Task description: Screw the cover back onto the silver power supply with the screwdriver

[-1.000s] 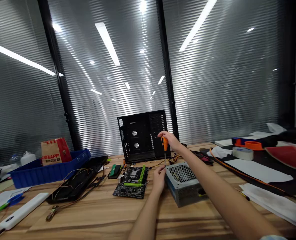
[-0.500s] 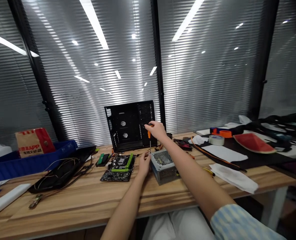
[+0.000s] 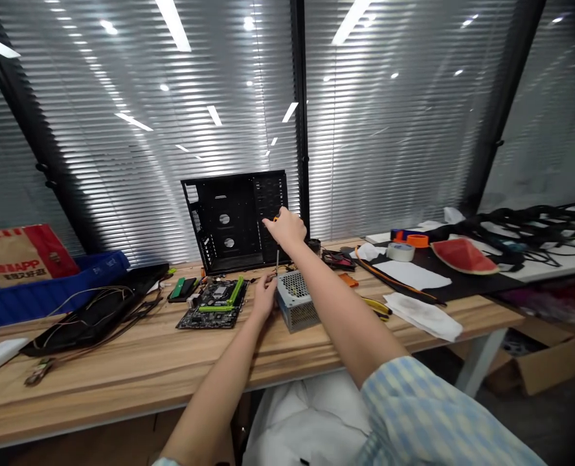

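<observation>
My right hand is closed around the handle of a screwdriver, and a bit of orange shows between the fingers. The shaft points straight down to the left corner of a grey metal power supply, which has a grille of holes on top. Beside that corner, my left hand pinches its fingertips together at the shaft's lower end; what lies between them is too small to make out. Left of this hand a motherboard with bright green slots lies flat on the wooden table.
Behind the hands stands an open black computer case. A blue bin with a paper bag and a black panel with cables are at left. Yellow-handled pliers, white cloth and tape lie right.
The view has shifted, so everything sits further left and higher. My right hand now covers more of the screwdriver handle. Both hands stay at the power supply's corner.
</observation>
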Available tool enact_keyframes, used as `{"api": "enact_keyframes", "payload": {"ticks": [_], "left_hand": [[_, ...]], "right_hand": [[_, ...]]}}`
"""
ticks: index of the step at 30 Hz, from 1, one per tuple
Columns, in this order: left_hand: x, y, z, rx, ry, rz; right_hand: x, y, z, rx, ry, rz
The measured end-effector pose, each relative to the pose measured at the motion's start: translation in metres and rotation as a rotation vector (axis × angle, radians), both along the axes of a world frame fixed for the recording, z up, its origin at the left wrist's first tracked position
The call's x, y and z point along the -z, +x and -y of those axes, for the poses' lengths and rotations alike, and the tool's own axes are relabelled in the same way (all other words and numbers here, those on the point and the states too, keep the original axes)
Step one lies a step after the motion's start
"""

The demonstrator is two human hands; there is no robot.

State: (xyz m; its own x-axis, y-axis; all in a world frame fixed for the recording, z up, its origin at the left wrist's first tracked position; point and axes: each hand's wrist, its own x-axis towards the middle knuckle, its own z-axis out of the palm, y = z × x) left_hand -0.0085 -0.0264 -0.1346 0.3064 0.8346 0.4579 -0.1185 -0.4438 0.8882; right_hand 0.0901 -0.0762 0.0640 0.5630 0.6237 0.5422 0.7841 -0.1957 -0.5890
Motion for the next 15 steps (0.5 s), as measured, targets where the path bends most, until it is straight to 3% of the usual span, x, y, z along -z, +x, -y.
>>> {"api": "enact_keyframes", "payload": {"ticks": [5,10,12,15], "left_hand": [[-0.004,-0.001,0.005,-0.036,0.039,-0.043],[-0.015,-0.006,0.014,-0.178,0.120,-0.074],[-0.029,-0.010,0.025,-0.313,0.310,-0.111],[-0.067,-0.016,0.060,-0.442,0.599,-0.042]], "right_hand": [[0.001,0.007,-0.003,0.044,-0.007,0.001],[0.009,0.007,0.006,-0.077,-0.020,0.122],[0.012,0.008,0.014,-0.108,-0.024,0.175],[0.013,0.015,0.025,-0.127,-0.075,0.214]]}}
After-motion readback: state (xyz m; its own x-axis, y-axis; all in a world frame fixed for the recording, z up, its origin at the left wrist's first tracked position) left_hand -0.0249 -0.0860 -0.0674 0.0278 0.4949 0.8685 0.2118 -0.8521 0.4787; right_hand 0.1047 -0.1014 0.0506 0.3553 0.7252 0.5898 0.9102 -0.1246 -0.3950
